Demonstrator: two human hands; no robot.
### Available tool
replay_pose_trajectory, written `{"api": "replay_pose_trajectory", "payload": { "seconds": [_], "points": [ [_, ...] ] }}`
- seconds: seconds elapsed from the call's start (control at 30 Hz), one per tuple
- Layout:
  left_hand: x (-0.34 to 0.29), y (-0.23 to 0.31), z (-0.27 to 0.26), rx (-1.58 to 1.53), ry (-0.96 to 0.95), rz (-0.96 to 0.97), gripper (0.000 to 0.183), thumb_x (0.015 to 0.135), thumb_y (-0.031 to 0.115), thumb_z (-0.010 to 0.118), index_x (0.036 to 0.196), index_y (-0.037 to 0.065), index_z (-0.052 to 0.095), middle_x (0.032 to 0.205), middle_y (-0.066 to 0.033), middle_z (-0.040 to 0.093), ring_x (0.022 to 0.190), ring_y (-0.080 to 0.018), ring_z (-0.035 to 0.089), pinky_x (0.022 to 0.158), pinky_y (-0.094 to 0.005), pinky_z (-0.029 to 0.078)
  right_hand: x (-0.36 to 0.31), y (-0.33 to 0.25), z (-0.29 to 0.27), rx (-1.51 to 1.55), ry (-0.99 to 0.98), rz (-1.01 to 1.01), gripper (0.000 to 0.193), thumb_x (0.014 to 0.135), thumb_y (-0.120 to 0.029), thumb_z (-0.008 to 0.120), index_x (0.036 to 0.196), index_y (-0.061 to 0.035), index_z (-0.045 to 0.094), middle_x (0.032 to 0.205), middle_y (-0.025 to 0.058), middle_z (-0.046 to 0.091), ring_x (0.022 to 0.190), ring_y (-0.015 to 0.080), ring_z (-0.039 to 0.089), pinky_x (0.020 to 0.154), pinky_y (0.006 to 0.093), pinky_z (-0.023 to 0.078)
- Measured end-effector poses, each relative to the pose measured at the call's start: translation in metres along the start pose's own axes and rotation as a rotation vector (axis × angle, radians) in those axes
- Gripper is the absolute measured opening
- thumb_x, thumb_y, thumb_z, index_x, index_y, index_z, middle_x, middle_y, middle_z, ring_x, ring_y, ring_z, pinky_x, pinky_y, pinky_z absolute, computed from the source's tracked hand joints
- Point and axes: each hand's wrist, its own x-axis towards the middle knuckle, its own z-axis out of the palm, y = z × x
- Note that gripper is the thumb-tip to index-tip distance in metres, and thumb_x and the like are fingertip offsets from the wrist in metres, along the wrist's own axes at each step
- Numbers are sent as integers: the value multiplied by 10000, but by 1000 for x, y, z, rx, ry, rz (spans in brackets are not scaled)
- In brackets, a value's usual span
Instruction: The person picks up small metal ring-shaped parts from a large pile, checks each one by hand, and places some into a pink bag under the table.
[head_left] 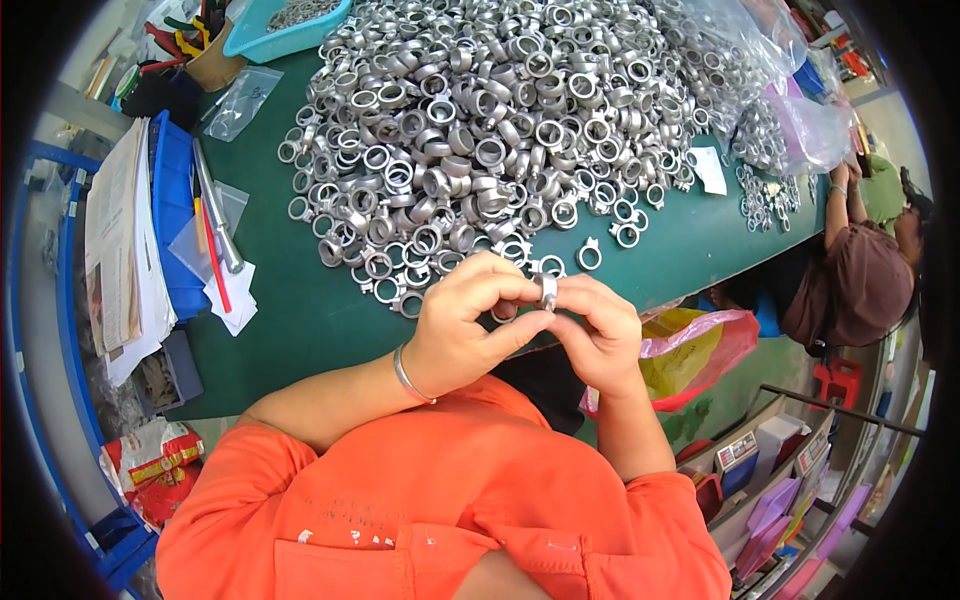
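Plainly, the left hand (460,312) pinches a silver-grey metal ring (548,291) near the edge of the dark-green surface (270,320), the right hand (605,338) gripping its right side; light, opposed pressure should suit, though the contact is partly hidden. Room shows between the blue plastic bin (176,180) and the heaped grey rings (470,140); rightward, the edge slants away.

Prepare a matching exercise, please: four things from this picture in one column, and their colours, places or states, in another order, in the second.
1. left hand and right hand
2. bracelet
3. tabletop
4. basin

A. green
B. light blue, at the top left
C. together pinching one metal ring
D. around the left wrist

Pairs: 1-C, 2-D, 3-A, 4-B
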Motion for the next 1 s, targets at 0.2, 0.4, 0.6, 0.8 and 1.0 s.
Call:
{"api": "replay_pose_trajectory", "payload": {
  "seconds": [0.2, 0.4, 0.6, 0.8, 1.0],
  "points": [
    [5, 1, 1, 224, 25, 234, 222, 674, -9, 694, 882, 27, 626, 794, -69, 577, 665, -164, 560, 549, -247, 459, -15, 3, 3, 564, 124, 353, 148, 806, 24, 586, 950, 59, 582, 961, 136, 604, 816, 162, 595, 729, 263, 493],
    [-4, -3, 2, -127, 90, -105, 150, 711, -30, 669, 853, -2, 630, 800, -69, 608, 621, -101, 587, 545, -210, 477, -10, 8, 11, 724, 170, 225, 139, 763, 105, 583, 882, 38, 563, 946, 149, 600, 853, 196, 597, 753, 296, 506],
    [-3, 1, -3, -143, 27, -150, 114, 740, -47, 639, 850, -19, 634, 856, -84, 605, 706, -104, 593, 594, -195, 493, -9, 7, 11, 666, 161, 197, 147, 767, 112, 571, 886, 32, 536, 947, 155, 594, 861, 210, 597, 757, 313, 509],
    [2, 4, -2, -586, -71, -542, 219, 877, 74, 516, 1063, -31, 563, 938, -84, 590, 753, -124, 592, 668, -224, 496, 1, -7, 5, -432, 71, -137, 231, 661, 75, 616, 870, -20, 594, 888, 120, 570, 771, 252, 564, 664, 299, 470],
    [2, -1, -5, -952, -85, -737, 258, 918, 122, 440, 1117, -21, 522, 964, -91, 588, 782, -132, 580, 661, -249, 496, 10, -11, -7, -473, 101, -185, 172, 689, 61, 583, 847, -8, 596, 850, 121, 573, 755, 276, 544, 640, 349, 450]
  ]
}}
